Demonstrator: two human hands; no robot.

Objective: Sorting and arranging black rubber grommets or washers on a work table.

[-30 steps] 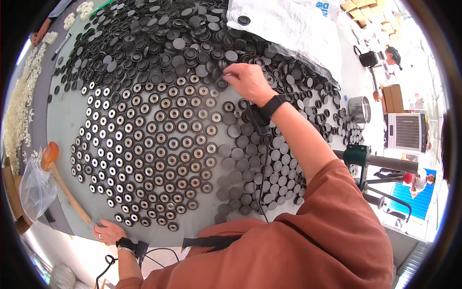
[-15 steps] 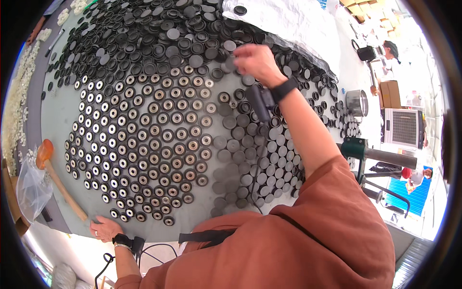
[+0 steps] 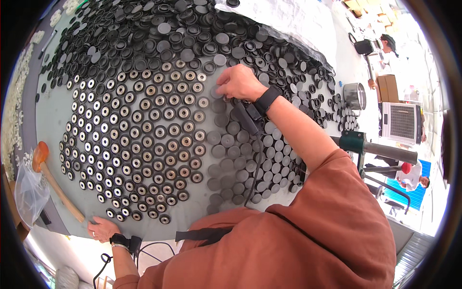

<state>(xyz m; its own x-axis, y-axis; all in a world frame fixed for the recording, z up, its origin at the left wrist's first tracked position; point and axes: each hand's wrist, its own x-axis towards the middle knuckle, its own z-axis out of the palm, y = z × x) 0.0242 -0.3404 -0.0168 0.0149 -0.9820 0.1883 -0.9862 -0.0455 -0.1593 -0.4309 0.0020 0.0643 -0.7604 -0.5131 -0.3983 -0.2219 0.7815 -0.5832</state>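
My right hand (image 3: 240,84) is over the middle of the table, fingers pinched at the edge of a dark round cap (image 3: 215,92). That cap lies at the top of several columns of flat grey caps (image 3: 232,127) placed face up. Left of them stand rows of black round caps with metal ring centres (image 3: 137,117). My left hand (image 3: 103,229) rests on the table's near edge, fingers spread and holding nothing, just below the handle of a mallet (image 3: 61,192) with an orange head.
A heap of loose black caps (image 3: 139,41) spreads over the far side, beside a silvery sheet (image 3: 288,24). A metal pot (image 3: 354,96) and a green-based press with a bar (image 3: 353,141) stand at the right. A clear plastic bag (image 3: 31,195) hangs at the left edge. Other people are beyond.
My right hand has come nearer and left from the heap's edge to the top of the grey cap columns. My left hand stays at the table edge. The view has shifted slightly.
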